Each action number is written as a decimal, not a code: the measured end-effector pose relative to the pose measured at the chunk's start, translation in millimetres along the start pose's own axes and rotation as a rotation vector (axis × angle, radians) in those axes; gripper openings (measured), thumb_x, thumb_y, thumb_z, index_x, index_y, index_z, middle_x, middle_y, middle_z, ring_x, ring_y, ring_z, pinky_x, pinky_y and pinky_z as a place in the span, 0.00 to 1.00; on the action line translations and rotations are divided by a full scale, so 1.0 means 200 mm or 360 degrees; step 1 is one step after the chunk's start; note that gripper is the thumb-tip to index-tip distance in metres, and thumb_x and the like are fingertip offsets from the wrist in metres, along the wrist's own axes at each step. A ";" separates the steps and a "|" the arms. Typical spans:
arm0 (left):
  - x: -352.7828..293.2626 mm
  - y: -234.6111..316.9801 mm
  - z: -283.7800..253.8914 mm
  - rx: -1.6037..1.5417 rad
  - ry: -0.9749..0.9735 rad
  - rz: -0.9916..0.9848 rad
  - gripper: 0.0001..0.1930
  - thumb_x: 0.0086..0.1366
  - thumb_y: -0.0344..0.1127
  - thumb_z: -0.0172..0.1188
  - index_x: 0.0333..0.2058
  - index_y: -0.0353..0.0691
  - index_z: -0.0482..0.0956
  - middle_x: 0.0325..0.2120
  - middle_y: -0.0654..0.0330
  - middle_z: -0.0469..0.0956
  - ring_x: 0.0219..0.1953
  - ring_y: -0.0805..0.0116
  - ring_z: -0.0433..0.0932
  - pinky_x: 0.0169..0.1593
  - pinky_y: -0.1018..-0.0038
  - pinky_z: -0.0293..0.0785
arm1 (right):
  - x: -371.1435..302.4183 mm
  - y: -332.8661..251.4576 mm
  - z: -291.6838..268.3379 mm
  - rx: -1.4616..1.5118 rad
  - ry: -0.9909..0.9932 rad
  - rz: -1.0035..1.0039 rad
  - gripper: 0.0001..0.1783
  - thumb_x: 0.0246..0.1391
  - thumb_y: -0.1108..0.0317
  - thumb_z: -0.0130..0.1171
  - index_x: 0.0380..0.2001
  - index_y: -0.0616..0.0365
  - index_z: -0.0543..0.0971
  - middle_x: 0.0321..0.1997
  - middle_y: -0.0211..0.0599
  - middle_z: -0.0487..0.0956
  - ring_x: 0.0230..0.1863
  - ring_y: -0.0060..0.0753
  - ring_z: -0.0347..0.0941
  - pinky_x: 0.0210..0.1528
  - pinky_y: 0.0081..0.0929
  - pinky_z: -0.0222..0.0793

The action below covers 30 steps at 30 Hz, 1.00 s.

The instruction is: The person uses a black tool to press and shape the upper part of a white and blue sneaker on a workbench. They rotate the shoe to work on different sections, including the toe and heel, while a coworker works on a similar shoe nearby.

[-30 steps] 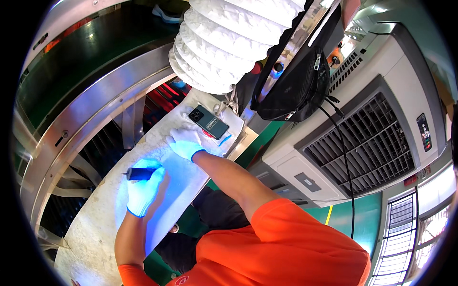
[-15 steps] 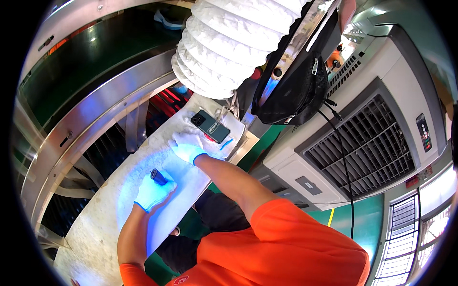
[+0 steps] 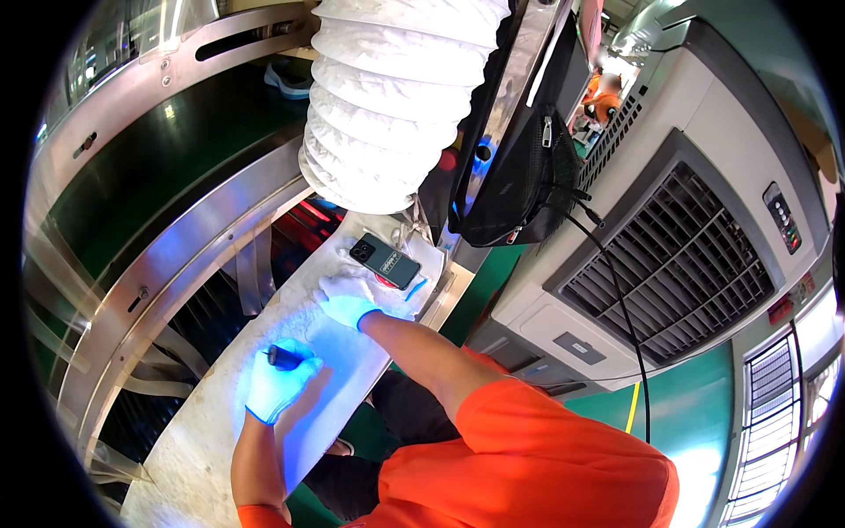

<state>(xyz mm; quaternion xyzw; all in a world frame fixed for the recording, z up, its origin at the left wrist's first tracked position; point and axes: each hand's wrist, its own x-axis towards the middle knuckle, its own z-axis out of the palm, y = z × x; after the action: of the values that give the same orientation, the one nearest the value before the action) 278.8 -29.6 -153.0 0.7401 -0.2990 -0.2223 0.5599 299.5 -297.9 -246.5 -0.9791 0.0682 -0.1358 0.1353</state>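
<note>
Both my hands wear white gloves, lit blue, over a white-covered bench (image 3: 189, 440). My left hand (image 3: 275, 387) is closed round a small black flashlight (image 3: 283, 357), tilted above the bench; blue light spreads over the cover and both gloves. Further along, my right hand (image 3: 346, 299) rests low on the cover, fingers extended and nothing visible in them. Just beyond it lies a dark smartphone (image 3: 385, 260), back up, partly over a red object. A small blue strip (image 3: 415, 289) sits beside the phone.
A white ribbed duct (image 3: 387, 97) hangs over the bench's far end. A curved metal frame (image 3: 176, 238) with clear strips runs along the left. A black bag (image 3: 515, 189) hangs from a metal post, and a large air cooler (image 3: 651, 229) stands at right, its black cable hanging in front.
The view has shifted, so the scene sits slightly lower. The flashlight in my left hand has tipped to point more sideways. My right hand stays by the phone.
</note>
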 end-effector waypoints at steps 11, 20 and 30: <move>0.04 -0.01 0.16 0.0239 -0.0092 -0.0289 0.06 0.64 0.30 0.73 0.30 0.37 0.84 0.25 0.62 0.83 0.29 0.67 0.81 0.37 0.65 0.78 | 0.01 0.01 0.00 0.0046 0.0046 -0.0035 0.19 0.70 0.52 0.53 0.38 0.56 0.82 0.34 0.50 0.87 0.41 0.59 0.85 0.44 0.59 0.82; 0.00 -0.16 0.22 -0.0442 0.0385 -0.0118 0.04 0.68 0.25 0.72 0.35 0.37 0.84 0.33 0.64 0.82 0.36 0.71 0.82 0.43 0.69 0.80 | 0.00 -0.02 -0.03 0.0146 -0.0006 -0.0020 0.18 0.67 0.54 0.54 0.38 0.59 0.82 0.34 0.52 0.87 0.42 0.62 0.85 0.46 0.60 0.81; 0.00 -0.40 0.15 -0.0832 0.0263 -0.0305 0.06 0.67 0.22 0.71 0.37 0.39 0.82 0.34 0.60 0.81 0.37 0.64 0.83 0.44 0.67 0.81 | 0.01 0.02 0.05 -0.0042 0.0042 -0.0103 0.18 0.69 0.54 0.53 0.38 0.57 0.82 0.33 0.50 0.87 0.40 0.58 0.86 0.43 0.58 0.82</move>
<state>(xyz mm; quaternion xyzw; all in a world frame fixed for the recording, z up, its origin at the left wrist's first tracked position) 274.9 -35.4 -238.3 0.6111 -0.1136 -0.2826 0.7306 303.9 -300.2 -257.6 -0.9806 0.0399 -0.1521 0.1170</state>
